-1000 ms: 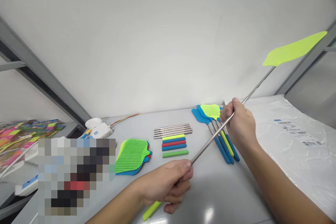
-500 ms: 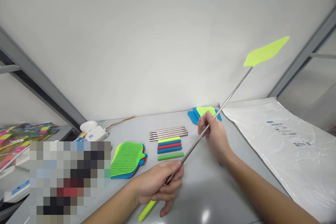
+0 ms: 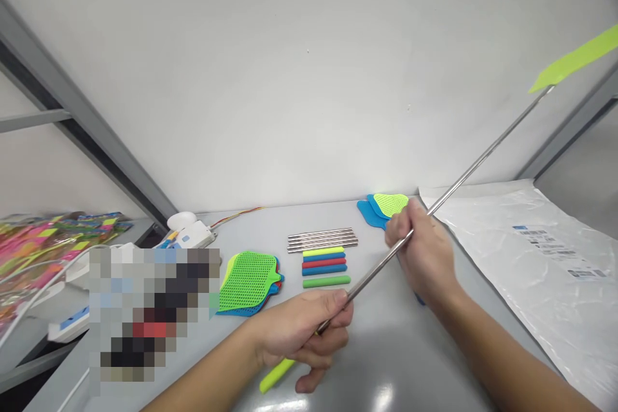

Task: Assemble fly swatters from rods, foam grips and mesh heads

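Note:
Both my hands hold one fly swatter with a long metal rod (image 3: 487, 153). My left hand (image 3: 309, 328) is closed around the rod's lower end, just above the yellow-green handle (image 3: 277, 374), with the last fingers loosely curled. Higher up, my right hand (image 3: 425, 248) grips the rod in a closed fist. The yellow-green swatter head (image 3: 579, 59) sits at the upper right, partly cut off by the picture's edge. Behind my right hand lie finished-looking swatter pieces: blue heads (image 3: 371, 214) under a yellow-green perforated head (image 3: 390, 204).
Several metal rods (image 3: 322, 239) lie in a row at mid-table, above coloured handle tubes (image 3: 324, 268). Perforated swatter heads (image 3: 248, 280) are stacked to their left. A white plastic bag (image 3: 521, 270) covers the right side. Packaged items (image 3: 53, 244) and a white power strip (image 3: 193, 235) are at left.
The rod has grown longer: my right hand and the swatter head have moved up and right, away from my left hand. The view has shifted slightly left.

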Tool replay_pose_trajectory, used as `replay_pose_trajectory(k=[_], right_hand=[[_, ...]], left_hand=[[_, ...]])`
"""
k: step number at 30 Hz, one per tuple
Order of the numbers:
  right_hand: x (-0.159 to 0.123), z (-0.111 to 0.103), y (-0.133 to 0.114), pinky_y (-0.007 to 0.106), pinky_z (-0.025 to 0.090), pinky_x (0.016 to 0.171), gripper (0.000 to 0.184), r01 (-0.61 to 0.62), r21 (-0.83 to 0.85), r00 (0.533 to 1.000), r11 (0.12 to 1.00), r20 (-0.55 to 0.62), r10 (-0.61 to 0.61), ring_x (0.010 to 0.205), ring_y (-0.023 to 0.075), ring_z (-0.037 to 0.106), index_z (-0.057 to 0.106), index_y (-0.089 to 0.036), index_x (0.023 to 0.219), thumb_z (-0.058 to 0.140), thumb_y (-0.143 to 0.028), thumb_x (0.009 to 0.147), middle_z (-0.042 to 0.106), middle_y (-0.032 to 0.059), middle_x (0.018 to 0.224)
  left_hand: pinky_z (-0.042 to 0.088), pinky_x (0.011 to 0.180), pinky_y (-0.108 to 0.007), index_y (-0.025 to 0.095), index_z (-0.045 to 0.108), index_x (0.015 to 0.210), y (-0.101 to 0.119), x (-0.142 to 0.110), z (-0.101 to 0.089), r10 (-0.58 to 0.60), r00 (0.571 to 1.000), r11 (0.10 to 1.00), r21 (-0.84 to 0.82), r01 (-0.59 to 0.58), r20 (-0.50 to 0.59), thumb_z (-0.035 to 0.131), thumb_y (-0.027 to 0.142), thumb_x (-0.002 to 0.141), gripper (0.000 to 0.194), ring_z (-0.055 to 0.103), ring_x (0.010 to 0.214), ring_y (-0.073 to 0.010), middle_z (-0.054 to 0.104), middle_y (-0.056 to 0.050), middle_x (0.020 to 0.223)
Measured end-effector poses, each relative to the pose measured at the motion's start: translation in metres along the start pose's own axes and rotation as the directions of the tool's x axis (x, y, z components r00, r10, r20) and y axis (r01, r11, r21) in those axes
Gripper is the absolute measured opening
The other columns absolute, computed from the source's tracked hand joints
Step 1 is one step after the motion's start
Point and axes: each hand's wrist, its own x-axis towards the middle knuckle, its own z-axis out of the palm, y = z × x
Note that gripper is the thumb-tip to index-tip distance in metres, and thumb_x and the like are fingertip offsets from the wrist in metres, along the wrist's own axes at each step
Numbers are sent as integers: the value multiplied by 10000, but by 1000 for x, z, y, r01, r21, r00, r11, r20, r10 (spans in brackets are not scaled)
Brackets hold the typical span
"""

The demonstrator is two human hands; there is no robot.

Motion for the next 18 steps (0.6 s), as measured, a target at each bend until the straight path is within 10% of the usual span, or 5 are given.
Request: replay_pose_trajectory(k=[11, 18], right_hand=[[26, -20, -25, 262, 244, 426, 497, 112, 171, 981, 979, -177, -81, 441, 99, 242, 346, -209, 528, 488, -455, 936, 250, -62, 476], [-32, 17, 21, 288, 331, 520, 496, -129, -5, 975, 992, 181, 128, 528, 130, 409, 460, -213, 566, 451, -542, 937, 404, -23, 521]], left_hand=[[372, 323, -177, 226, 411, 794, 4, -3, 2, -79, 996, 997, 12, 80, -44, 383, 602, 943, 406, 152, 329, -47, 296, 109, 478], [381, 325, -191, 225, 424, 790, 7, -5, -1, -52, 999, 998, -35, 52, 1, 384, 607, 939, 411, 151, 301, -48, 313, 106, 472]])
